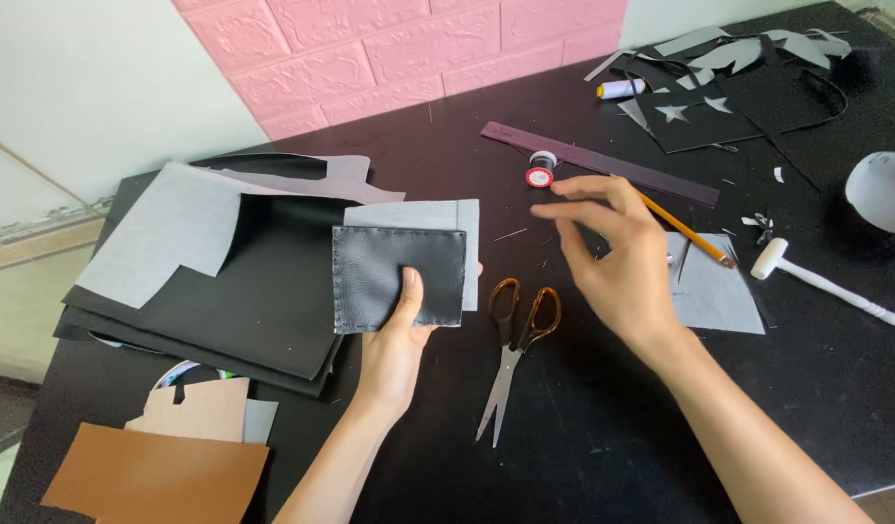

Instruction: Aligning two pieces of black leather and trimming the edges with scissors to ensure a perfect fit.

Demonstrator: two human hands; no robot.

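Stitched black leather panel (397,277), backed by grey lining, held at its lower edge by left hand (394,340), grip pinched closed. Stitching runs along three edges. Right hand (617,257) open, empty, reaching toward thread spool (541,173); scissors (520,335) on counter (602,417) between.

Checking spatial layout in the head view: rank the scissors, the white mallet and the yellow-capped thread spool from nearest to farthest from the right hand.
From the right hand:
1. Scissors, just left of it on the black table.
2. White mallet, off to its right.
3. Yellow-capped thread spool, far back near the pink wall.
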